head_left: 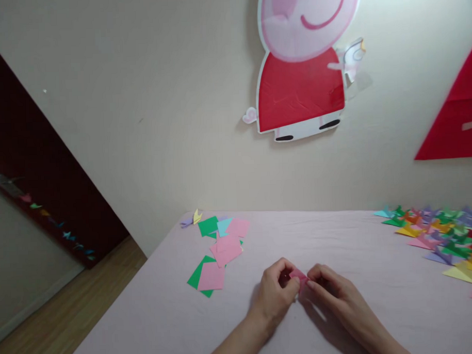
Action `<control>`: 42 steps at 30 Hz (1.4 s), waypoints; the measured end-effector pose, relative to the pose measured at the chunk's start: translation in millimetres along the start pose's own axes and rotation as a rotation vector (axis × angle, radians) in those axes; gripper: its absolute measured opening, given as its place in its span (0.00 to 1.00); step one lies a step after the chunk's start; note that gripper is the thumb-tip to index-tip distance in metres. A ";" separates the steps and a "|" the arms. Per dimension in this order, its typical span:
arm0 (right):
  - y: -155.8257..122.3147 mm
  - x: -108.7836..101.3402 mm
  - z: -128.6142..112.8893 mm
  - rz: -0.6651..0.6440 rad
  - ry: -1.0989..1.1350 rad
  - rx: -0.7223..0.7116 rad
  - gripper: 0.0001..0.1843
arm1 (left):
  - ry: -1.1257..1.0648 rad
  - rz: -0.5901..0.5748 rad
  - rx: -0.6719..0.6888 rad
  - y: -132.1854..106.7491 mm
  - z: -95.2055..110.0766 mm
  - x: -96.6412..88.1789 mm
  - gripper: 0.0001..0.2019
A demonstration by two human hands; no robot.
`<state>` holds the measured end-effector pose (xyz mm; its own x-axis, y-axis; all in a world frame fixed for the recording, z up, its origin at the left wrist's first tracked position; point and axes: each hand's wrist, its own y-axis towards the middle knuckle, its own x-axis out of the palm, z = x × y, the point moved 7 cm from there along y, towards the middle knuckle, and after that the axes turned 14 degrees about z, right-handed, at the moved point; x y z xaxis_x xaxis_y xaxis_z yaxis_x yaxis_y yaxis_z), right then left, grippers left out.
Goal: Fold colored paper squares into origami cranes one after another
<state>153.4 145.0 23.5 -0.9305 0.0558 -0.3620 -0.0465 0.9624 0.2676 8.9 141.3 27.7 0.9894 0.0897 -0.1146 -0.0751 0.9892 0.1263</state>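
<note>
A small folded piece of pink origami paper (299, 274) is between my two hands, over the middle of the table's near part. My left hand (276, 289) pinches its left side with thumb and index finger. At its right edge, the thumb and index finger of my right hand (333, 289) are closed in a pinch. My fingers hide part of the paper, so its exact folded shape cannot be made out.
Loose squares of pink paper (211, 276) and green paper (209, 226) lie on the pale cloth-covered table (155, 314). Several colourful folded paper figures (450, 229) crowd the right side. A yellow folded figure (197, 216) sits at the back left corner. The wall (204, 162) stands behind.
</note>
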 end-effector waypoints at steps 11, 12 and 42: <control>2.9 -5.6 -8.6 0.096 -0.071 -0.035 0.18 | 0.310 0.057 0.116 -8.6 8.5 3.7 0.06; 3.1 -6.3 -8.8 0.106 -0.108 -0.048 0.18 | 0.323 0.058 0.121 -9.2 8.8 4.2 0.06; -3.1 4.0 -16.9 -0.059 -0.599 -0.624 0.08 | 0.766 -0.015 0.502 -13.7 13.2 6.1 0.14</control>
<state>143.7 137.8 36.3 -0.5803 0.3095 -0.7533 -0.4430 0.6562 0.6108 17.5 126.8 38.3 0.6229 0.3072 -0.7195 0.1776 0.8401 0.5125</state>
